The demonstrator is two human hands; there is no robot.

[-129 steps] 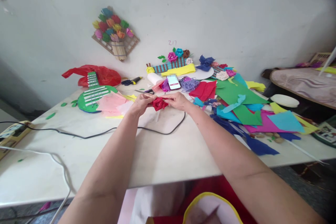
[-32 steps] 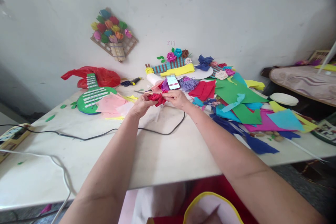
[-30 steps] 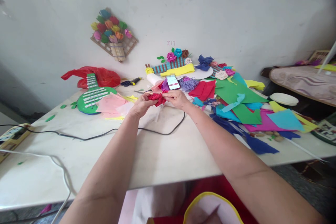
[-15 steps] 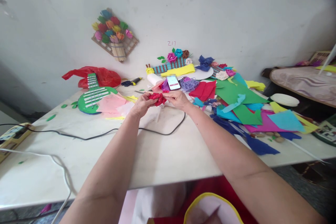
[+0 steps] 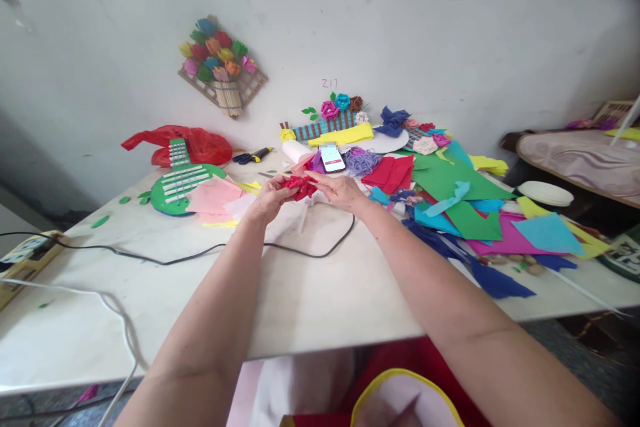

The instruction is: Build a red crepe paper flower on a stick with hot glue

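Above the middle of a pale, smooth-topped table (image 5: 320,293), toward its far edge, two bare hands meet around a bunched piece of red crepe paper (image 5: 300,188). The left hand (image 5: 273,199) has its fingers closed on the paper's left side. The right hand (image 5: 341,191) reaches the paper's right side with extended fingers; whether they grip it cannot be told.

Just beyond the hands lies a lit smartphone (image 5: 332,158), beside a loose tangle of lavender yarn (image 5: 363,162) and folded red paper sheets (image 5: 390,173). Toward the table's left edge, a flat green guitar-shaped craft with white strips (image 5: 163,190) lies partly under pale pink tissue sheets (image 5: 214,199), with a crinkled red plastic bag (image 5: 200,145) behind it. Toward the right edge spread overlapping green paper sheets (image 5: 450,177) and a bright blue paper square (image 5: 549,232). A thin black cable (image 5: 165,263) curves across the table nearer than the hands.
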